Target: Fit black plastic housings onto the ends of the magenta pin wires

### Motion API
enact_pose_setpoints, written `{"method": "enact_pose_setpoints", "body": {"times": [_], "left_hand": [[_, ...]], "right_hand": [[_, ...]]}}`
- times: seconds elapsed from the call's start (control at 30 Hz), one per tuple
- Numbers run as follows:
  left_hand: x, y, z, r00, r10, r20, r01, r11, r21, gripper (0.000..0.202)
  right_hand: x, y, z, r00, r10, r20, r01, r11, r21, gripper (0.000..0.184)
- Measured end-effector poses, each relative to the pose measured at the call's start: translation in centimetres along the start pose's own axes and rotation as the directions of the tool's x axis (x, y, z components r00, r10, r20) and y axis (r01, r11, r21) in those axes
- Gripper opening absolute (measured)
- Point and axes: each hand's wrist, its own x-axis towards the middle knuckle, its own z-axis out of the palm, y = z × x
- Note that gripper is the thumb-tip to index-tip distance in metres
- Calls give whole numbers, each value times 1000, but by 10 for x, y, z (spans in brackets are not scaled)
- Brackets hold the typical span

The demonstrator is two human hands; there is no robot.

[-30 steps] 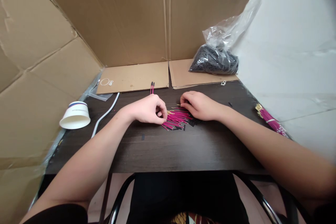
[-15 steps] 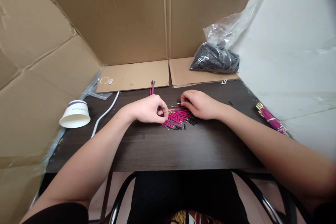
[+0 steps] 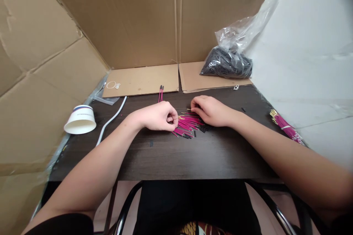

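A pile of thin magenta wires (image 3: 189, 122) with gold and silvery tips lies on the dark table between my hands. Short black tubes (image 3: 204, 128) are scattered along its right and near side. My left hand (image 3: 158, 116) is closed at the pile's left edge, thumb and fingers curled together; what they hold is hidden. Just beyond it, magenta wires with black ends (image 3: 161, 89) point away from me, their lower parts hidden by the hand. My right hand (image 3: 209, 111) is closed in a pinch over the pile's right side. A gold tip (image 3: 189, 109) shows beside its fingertips.
A clear bag of black tubes (image 3: 227, 61) rests on cardboard (image 3: 193, 77) at the back right. On the left are a white paper cup (image 3: 80, 120) and a pale cable (image 3: 111, 119). A tied bundle of magenta wires (image 3: 285, 126) lies at the right edge. Cardboard walls stand behind and left.
The whole view has shifted very slightly. Both hands keep nearly the same pose and place at the pile.
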Motion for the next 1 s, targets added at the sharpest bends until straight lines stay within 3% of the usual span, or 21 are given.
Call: {"method": "enact_pose_setpoints", "body": {"times": [0.6, 1.0], "left_hand": [[-1, 6, -1, 995, 20, -96, -13, 997, 73, 15], [0, 7, 3, 998, 9, -66, -8, 1000, 15, 10]], "right_hand": [[0, -1, -1, 1000, -9, 8, 9, 1000, -7, 13], [0, 0, 0, 1000, -12, 5, 11, 1000, 7, 13]]}}
